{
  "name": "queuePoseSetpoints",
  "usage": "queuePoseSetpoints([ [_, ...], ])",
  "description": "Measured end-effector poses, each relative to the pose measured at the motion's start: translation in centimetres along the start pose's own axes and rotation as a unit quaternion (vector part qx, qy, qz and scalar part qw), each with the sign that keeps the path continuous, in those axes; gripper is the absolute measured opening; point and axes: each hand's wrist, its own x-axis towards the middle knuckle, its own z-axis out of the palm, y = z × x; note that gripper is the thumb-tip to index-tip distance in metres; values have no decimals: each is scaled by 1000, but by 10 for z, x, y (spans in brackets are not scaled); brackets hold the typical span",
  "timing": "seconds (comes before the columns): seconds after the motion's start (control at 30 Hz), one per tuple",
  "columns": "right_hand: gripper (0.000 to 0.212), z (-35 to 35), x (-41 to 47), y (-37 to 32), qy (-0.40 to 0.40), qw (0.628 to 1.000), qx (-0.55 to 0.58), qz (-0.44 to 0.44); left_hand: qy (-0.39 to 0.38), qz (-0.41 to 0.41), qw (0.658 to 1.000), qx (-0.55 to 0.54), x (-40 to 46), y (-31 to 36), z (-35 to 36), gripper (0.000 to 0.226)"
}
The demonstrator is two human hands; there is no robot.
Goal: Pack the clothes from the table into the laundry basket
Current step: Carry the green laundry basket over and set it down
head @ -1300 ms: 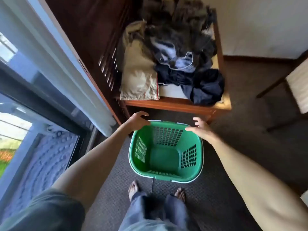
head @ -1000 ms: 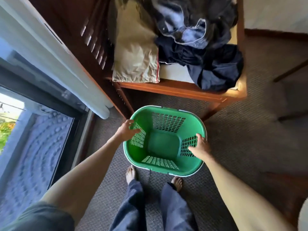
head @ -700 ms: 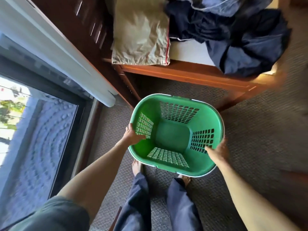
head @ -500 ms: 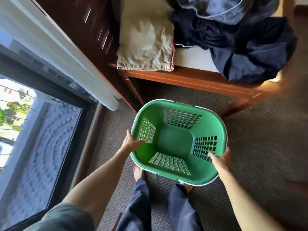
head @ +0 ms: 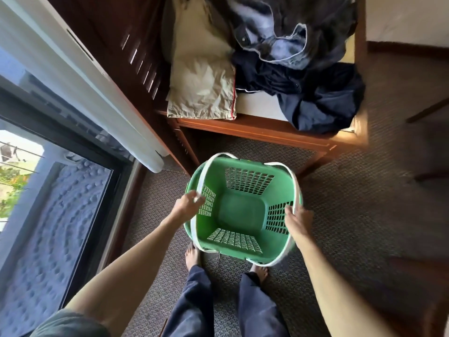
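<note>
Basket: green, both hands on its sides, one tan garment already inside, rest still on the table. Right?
Not quite. The head view shows the green laundry basket empty; its bare floor and slotted walls are visible. The tan garment still lies on the table beside the dark clothes. The left hand and right hand are at its sides.

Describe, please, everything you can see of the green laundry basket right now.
The laundry basket is green plastic with a white rim, rounded-rectangular and open at the top, with grid-patterned vent holes in all four inner walls. It is empty. It sits low over the carpet just in front of the wooden table, above the person's bare feet. The left hand and right hand meet its two side rims; motion blur hides how firmly they grip.
</note>
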Motion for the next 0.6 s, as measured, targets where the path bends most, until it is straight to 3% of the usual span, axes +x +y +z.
queuePoseSetpoints([
  [0.17,28,3,-32,-37,-52,994,80,-60,-96,68,993,-23,-13,57,27,21],
  [0.27,28,2,-38,-55,-99,982,134,-88,-116,68,974,-182,-15,74,47,14],
  [0.33,37,7,-30,-61,-115,971,181,-100,-116,39,952,-281,-12,86,50,31],
  [0.47,53,16,-18,-64,-221,917,333,21,-139,-40,901,-409,2,101,47,56],
  [0.6,55,11,-41,-57,-190,904,381,35,-165,-104,882,-430,-25,111,43,45],
])
